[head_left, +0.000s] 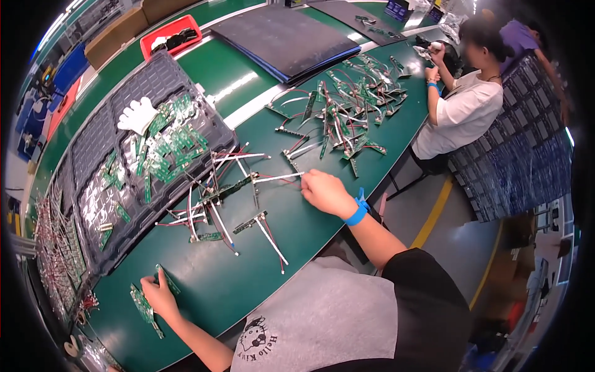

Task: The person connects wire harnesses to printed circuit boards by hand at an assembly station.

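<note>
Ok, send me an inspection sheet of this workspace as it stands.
Surface: green tabletop.
Job's things: wired circuit boards heaped on the far right; loose boards in the black tray.
Clutter: white glove on the tray; red bin and black sheets beyond.
Hands: left hand at small green boards, grip unclear; right hand pinching a white cable's end.
Cables: white cable running to the right hand; other white and red leads crisscross nearby.
Surroundings: co-worker at right; yellow floor stripe.
</note>
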The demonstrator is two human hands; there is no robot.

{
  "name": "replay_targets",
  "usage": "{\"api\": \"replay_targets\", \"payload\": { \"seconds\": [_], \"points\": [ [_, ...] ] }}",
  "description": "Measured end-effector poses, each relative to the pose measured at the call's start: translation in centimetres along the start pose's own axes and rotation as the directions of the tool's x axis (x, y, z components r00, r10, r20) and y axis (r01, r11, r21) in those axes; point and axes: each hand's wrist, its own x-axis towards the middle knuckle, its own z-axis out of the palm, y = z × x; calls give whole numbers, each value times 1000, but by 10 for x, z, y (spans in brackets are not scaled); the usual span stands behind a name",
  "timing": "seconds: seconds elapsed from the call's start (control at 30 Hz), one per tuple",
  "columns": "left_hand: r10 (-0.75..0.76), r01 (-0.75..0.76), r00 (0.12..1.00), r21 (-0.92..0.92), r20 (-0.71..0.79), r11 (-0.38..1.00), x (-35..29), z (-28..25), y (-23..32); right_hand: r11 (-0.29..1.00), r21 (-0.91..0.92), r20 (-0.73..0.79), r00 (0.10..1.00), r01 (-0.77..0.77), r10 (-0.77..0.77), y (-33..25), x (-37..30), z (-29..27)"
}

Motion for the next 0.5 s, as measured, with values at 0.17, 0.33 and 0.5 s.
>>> {"api": "replay_targets", "payload": {
  "seconds": [0.17, 0.33, 0.5],
  "points": [
    [-67, 71, 991, -38, 116, 997, 5, 2, -1, 820, 536, -125, 979, 202, -160, -12, 10, -31],
    [15, 4, 988, -118, 156, 993, 4, 6, -1, 338, 932, -111, 991, 131, -77, -34, 15, -58],
    [105, -41, 981, -356, 161, 933, -10, -12, 20, 719, 598, -365, 919, 355, -150, -54, 5, -79]
  ]
}}
